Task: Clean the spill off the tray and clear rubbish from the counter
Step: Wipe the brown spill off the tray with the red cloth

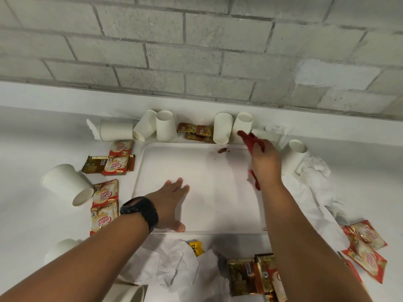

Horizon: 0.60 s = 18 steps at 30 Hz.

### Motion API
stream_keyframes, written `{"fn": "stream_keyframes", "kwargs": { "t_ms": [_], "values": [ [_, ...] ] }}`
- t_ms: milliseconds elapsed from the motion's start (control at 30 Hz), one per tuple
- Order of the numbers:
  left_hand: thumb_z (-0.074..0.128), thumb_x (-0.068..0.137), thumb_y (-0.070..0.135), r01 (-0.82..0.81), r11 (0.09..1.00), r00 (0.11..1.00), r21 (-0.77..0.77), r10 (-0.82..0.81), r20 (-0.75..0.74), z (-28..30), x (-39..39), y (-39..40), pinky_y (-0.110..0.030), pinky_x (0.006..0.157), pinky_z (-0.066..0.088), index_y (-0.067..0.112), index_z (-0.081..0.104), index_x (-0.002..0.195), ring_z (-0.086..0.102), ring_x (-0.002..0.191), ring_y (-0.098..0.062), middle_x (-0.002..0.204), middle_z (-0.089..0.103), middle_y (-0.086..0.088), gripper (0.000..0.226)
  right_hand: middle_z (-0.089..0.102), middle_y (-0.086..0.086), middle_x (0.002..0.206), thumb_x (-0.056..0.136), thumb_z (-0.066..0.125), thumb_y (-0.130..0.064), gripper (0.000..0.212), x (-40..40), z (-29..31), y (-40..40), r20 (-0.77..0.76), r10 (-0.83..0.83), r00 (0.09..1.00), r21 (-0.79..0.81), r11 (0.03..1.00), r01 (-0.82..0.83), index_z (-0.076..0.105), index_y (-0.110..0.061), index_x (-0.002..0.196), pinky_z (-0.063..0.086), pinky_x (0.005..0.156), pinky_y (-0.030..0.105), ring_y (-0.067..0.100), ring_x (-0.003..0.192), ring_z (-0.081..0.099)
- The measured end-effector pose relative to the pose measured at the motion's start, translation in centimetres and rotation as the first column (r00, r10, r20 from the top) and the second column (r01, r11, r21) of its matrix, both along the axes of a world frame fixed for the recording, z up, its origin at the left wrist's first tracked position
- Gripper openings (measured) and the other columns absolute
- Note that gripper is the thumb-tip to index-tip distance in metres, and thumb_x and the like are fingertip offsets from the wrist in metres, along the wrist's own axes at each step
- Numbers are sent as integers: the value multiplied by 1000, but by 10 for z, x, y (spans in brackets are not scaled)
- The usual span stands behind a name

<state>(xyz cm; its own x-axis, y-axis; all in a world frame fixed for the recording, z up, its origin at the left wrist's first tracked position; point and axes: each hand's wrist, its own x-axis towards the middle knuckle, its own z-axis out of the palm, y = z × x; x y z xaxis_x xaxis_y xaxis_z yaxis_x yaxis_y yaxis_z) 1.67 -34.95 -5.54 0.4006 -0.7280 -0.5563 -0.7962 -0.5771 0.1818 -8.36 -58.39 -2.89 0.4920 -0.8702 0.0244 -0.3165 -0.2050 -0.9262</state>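
White rectangular plastic tray [196, 171], lying flat on the white counter [32, 138] below a grey brick wall [196, 51], its far edge close to a row of paper cups. A small brown spill [222, 151] sits on the tray surface near the far rim, with faint brown specks just beside it. The right hand [265, 162] hovers over the tray's far right corner, fingers curled tight around a crumpled red cloth [250, 140], which sticks out beyond the fingertips and hangs below the wrist; the cloth lies just to the right of the spill, apart from it. The left hand [172, 203], with a black wristwatch [140, 212] on its wrist, lies flat on the near left part of the tray, fingers spread and straight, holding nothing. Around the tray: white paper cups [165, 127], some upright-inverted and some tipped on their sides; red-and-gold creamer sachets [104, 199] scattered to the left, right and near side; brown-gold sachets [196, 132] at the far rim; crumpled white tissue paper [314, 168] along the right and near edges.
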Motion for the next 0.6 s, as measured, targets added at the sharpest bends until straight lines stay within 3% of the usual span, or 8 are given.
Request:
{"fn": "stream_keyframes", "kwargs": {
  "t_ms": [100,167,233,333,600],
  "values": [
    [69,78,50,-3,1000,1000,-3,3,-4,0,0,0,-40,119,17,26,-11,150,-13,147,-21,157,-21,5,111,68,4,107,93,42,-22,30,8,-19,-12,-315,-53,948,-318,947,-52,64,-15,112,48,72,27,27,95,62],
    [69,78,50,0,1000,1000,-5,0,-2,0,0,1,-40,119,16,26,-11,151,-13,147,-22,158,-21,4,110,64,11,114,86,45,-24,34,21,-39,-15,-574,-19,818,-347,911,-223,63,-9,112,49,91,37,32,105,58],
    [69,79,50,8,1000,1000,-8,-8,4,0,-1,1,-39,120,16,25,-11,151,-13,147,-22,158,-21,4,110,56,15,128,84,43,-27,45,29,-56,-16,-713,-21,700,-350,876,-331,57,-7,122,37,108,43,34,121,48],
    [68,79,49,10,1000,1000,-7,-10,4,0,-2,1,-39,120,16,26,-12,150,-14,146,-22,157,-22,4,110,54,16,131,88,37,-25,47,39,-66,-20,-714,-89,695,-424,844,-327,50,-8,130,28,113,41,35,125,44],
    [68,79,49,8,1000,1000,5,-8,0,-2,1,0,-39,120,16,27,-13,150,-14,146,-22,157,-24,5,110,58,8,128,95,40,-27,35,54,-59,-1,-657,-46,753,-465,811,-356,59,-12,120,39,98,39,28,122,49]
  ]
}}
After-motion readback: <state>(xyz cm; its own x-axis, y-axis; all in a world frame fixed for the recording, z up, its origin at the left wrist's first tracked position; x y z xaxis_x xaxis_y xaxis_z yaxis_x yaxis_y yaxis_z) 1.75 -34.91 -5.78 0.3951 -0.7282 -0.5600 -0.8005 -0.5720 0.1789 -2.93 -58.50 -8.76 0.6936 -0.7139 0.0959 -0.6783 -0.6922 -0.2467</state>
